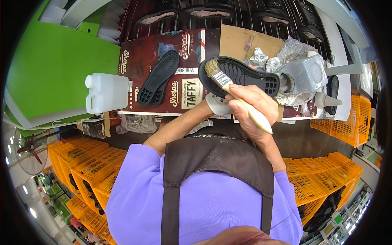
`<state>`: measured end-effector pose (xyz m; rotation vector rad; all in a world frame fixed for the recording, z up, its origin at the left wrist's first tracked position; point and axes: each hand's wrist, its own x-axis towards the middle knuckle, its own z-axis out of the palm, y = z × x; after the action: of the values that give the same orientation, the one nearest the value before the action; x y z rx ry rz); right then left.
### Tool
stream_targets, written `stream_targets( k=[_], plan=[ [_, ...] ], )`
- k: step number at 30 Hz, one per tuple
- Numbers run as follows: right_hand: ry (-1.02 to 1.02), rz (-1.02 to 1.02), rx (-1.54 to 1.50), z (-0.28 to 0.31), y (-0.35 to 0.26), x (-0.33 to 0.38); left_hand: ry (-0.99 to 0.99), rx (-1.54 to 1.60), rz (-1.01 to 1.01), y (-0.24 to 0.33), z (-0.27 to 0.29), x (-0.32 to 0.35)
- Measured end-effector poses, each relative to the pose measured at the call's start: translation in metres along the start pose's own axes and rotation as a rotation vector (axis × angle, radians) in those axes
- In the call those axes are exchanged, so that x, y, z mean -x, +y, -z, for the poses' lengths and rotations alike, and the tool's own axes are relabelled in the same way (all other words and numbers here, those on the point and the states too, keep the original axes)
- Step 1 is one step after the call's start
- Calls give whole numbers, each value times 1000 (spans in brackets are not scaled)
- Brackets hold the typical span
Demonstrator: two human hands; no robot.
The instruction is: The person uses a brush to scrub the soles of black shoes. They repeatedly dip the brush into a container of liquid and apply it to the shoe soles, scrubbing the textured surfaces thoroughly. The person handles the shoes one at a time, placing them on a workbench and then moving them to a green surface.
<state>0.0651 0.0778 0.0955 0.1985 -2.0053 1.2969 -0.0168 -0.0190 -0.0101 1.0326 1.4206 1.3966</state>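
Note:
My left hand (218,105), in a white glove, holds a black shoe sole (241,72) from below; its fingers are mostly hidden under it. The sole's ridged inner side faces up, with a grid of square hollows at the right end. In my right hand (261,104) is a flat paintbrush (221,78) with a pale handle. Its bristles touch the sole near the left end. To the left, a pair of black soles (158,79) lies overlapping on dark red printed cardboard (139,57).
A white plastic jug (108,93) stands at left beside a green surface (61,61). Right of the sole are a clear container (306,73) among crumpled plastic and a white nozzle bottle (326,100). Black shoes (210,10) line a rack at the back. Orange crates (314,175) stand on both sides.

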Motion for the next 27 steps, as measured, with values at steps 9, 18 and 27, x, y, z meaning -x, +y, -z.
stream_targets(
  k=[9, 18, 27],
  plan=[
    [-117, -40, -15, 22, 3, -15, -137, -33, -36, 28, 10, 2],
    [-235, -55, -32, 46, 32, -27, -387, -228, -167, 25, 32, 5],
    [-98, -380, -71, 51, 49, -20, -232, 294, 216, 26, 41, 14]
  ],
)
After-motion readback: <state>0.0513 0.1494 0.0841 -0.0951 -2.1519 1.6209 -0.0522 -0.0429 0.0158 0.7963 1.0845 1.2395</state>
